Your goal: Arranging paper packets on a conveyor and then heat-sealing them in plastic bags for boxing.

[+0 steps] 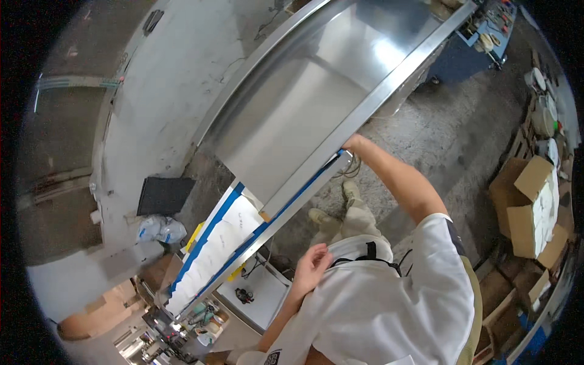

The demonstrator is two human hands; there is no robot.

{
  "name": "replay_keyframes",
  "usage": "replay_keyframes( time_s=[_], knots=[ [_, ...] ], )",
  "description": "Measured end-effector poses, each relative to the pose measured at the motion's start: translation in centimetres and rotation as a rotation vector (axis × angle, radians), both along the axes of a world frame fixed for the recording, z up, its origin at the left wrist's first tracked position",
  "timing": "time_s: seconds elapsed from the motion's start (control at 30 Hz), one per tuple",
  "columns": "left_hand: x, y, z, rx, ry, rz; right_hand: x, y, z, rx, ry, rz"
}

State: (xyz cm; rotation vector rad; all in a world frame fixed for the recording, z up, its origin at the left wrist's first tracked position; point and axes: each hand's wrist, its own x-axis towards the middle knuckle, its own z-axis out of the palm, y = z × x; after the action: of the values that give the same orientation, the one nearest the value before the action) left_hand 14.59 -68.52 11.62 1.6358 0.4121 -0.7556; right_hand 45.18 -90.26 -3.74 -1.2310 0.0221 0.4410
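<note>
Close in, a soft, creased white shirt (389, 298) fills the bottom of the view, and the left hand (311, 267) sits in front of its hem, fingers loosely bent, with nothing visible in them. The right hand (353, 143), well apart from the left, reaches to the near edge of a long steel panel (286, 115); its fingers are hidden at that edge, so I cannot tell whether they grip or merely touch. The panel slants across the upper middle, its smooth, mirror-like face bordered by straight raised rims, one bright glare washing out part of the surface; its far end is hard to make out. Beneath its lower-left corner lies wrinkled white sheeting (213, 249) between blue strips (201, 261), partly covered by the metal. Below that, a flat pale tray (261, 301) bears a small black device (244, 295) too small to identify. Farther out, on rough, stained concrete floor (438, 121), are a dark flat slab (164, 196), crinkled clear plastic (161, 230) and an open cardboard box (522, 234) with white contents. Beyond, a blue cart (459, 58) carries jumbled small items, cut off by the dark fisheye rim.
</note>
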Motion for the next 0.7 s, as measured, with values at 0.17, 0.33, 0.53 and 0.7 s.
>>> replay_keyframes(
  time_s=[0.17,0.33,0.53,0.7],
  knots=[
    [-0.7,-0.2,-0.5,0.024,-0.004,0.028,-0.7,-1.0,-1.4,-0.131,-0.041,0.026],
    [-0.5,0.2,-0.5,0.054,-0.025,0.005,-0.7,-0.4,-2.7,-0.25,-0.09,0.016],
    [-0.4,2.1,-1.4,0.089,-0.009,0.058,-0.6,0.2,-4.4,-0.371,-0.15,0.005],
    [1.3,8.5,0.9,0.11,-0.096,0.289,-1.6,-2.4,-6.2,-0.443,-0.221,0.071]
  ],
)
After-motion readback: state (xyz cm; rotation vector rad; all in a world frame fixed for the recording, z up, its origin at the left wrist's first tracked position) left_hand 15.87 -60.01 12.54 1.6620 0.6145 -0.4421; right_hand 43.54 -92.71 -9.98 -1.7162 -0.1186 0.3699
